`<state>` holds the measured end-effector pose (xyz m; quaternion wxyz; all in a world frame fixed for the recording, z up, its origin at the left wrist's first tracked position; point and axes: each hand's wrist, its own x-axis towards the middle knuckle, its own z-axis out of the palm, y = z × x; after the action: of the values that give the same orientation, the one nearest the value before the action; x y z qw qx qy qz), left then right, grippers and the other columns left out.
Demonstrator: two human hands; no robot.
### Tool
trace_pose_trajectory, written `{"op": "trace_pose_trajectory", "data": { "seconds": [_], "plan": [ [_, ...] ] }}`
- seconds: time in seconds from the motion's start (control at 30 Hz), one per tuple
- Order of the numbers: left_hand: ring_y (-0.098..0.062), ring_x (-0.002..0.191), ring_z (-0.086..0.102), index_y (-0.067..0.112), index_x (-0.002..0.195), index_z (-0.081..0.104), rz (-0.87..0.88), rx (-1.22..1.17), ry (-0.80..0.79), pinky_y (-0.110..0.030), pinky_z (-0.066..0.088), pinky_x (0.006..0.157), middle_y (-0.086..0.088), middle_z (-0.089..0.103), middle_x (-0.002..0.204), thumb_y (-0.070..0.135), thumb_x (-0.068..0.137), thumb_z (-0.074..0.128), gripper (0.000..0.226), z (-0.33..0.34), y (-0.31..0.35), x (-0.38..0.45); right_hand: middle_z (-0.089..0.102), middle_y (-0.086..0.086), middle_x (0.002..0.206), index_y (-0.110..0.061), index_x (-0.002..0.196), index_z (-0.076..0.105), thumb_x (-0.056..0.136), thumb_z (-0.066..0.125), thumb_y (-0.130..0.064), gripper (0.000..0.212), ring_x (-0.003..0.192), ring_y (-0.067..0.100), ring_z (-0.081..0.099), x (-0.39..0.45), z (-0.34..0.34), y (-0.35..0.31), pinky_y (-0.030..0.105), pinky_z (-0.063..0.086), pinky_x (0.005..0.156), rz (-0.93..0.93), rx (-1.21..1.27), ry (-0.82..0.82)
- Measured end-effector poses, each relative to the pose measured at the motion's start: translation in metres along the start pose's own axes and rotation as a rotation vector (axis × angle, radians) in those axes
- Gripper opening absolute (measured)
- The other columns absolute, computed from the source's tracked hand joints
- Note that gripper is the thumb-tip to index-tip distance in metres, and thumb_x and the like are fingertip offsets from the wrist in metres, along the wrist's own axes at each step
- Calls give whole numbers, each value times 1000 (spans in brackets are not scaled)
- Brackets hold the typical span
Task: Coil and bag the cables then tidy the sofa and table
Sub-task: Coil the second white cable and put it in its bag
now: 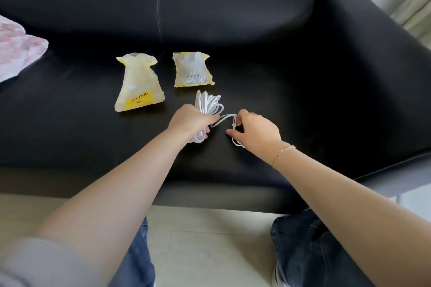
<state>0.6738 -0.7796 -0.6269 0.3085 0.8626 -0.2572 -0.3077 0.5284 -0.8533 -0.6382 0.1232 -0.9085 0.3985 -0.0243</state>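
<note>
A coiled white cable point(208, 103) lies on the black sofa seat point(291, 105). My left hand point(190, 121) grips the coil around its middle. My right hand point(255, 129) pinches the cable's loose end just to the right, and a short length runs between the two hands. Behind the coil lie two yellowish plastic bags: the left bag point(138, 82) with a yellow label looks flat, and the right bag point(192, 70) holds a white cable bundle.
A pink and white cloth point(17, 46) lies on the sofa at the far left. The sofa's armrest point(373, 37) rises on the right. Pale floor tiles point(210, 247) and my knees in jeans are below the seat's front edge.
</note>
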Motion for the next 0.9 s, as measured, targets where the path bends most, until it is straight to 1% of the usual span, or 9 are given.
{"op": "trace_pose_trajectory", "data": {
  "seconds": [0.07, 0.1, 0.2, 0.3, 0.4, 0.5, 0.6, 0.73, 0.9],
  "plan": [
    [-21, 67, 65, 13, 71, 57, 24, 118, -17, -32, 51, 67, 0, 62, 64, 51, 79, 74, 43, 3, 2, 1, 55, -1, 97, -17, 105, 51, 95, 55, -41, 26, 87, 23, 59, 1, 2, 0, 31, 44, 65, -64, 13, -3],
    [-19, 64, 61, 12, 71, 55, 32, 180, -15, -31, 48, 63, 0, 59, 64, 50, 78, 76, 43, 3, 4, 0, 56, -1, 98, -18, 105, 52, 96, 54, -37, 21, 88, 22, 59, 1, 1, 1, 31, 44, 66, -91, 13, -2],
    [-19, 68, 57, 9, 88, 56, 62, 344, 4, -30, 43, 60, -2, 56, 72, 37, 78, 78, 36, 4, 6, -4, 55, -1, 98, -18, 106, 55, 97, 53, -32, 17, 87, 21, 57, -1, -2, 5, 34, 49, 69, -138, -18, 20],
    [-18, 67, 58, 12, 91, 55, 100, 482, 31, -29, 40, 53, -2, 59, 77, 31, 82, 74, 28, 7, 7, -10, 54, -3, 95, -17, 103, 57, 96, 55, -30, 14, 82, 17, 51, -4, -7, 15, 30, 43, 67, -165, 12, 41],
    [-22, 78, 63, 12, 94, 58, 175, 584, 58, -30, 45, 60, -2, 61, 81, 28, 85, 69, 22, 6, 5, -14, 54, -6, 91, -17, 102, 59, 96, 56, -26, 12, 82, 18, 51, -7, -12, 23, 30, 41, 69, -208, 56, 26],
    [-23, 77, 58, 14, 103, 61, 298, 706, 153, -32, 43, 63, -2, 59, 84, 30, 88, 65, 22, 6, -2, -17, 56, -4, 90, -16, 105, 59, 96, 55, -24, 12, 85, 21, 55, -11, -13, 28, 33, 46, 73, -234, 40, -24],
    [-21, 76, 54, 15, 106, 59, 376, 776, 236, -33, 41, 64, -2, 55, 87, 28, 91, 63, 20, 6, -11, -18, 55, -4, 92, -17, 109, 58, 96, 54, -20, 14, 86, 22, 55, -13, -11, 36, 33, 44, 72, -244, -2, -43],
    [-26, 83, 62, 13, 108, 55, 458, 839, 311, -33, 41, 62, -4, 56, 96, 26, 92, 62, 21, 1, -25, -14, 49, -8, 88, -19, 114, 59, 95, 57, -19, 19, 86, 20, 53, -13, -12, 42, 31, 41, 72, -260, 30, -65],
    [-23, 76, 54, 14, 108, 57, 388, 729, 288, -33, 42, 63, -3, 56, 86, 30, 92, 60, 23, -5, -33, -9, 46, -10, 88, -20, 113, 59, 96, 56, -30, 19, 81, 13, 46, -17, -9, 39, 26, 33, 68, -296, 14, -73]
  ]
}}
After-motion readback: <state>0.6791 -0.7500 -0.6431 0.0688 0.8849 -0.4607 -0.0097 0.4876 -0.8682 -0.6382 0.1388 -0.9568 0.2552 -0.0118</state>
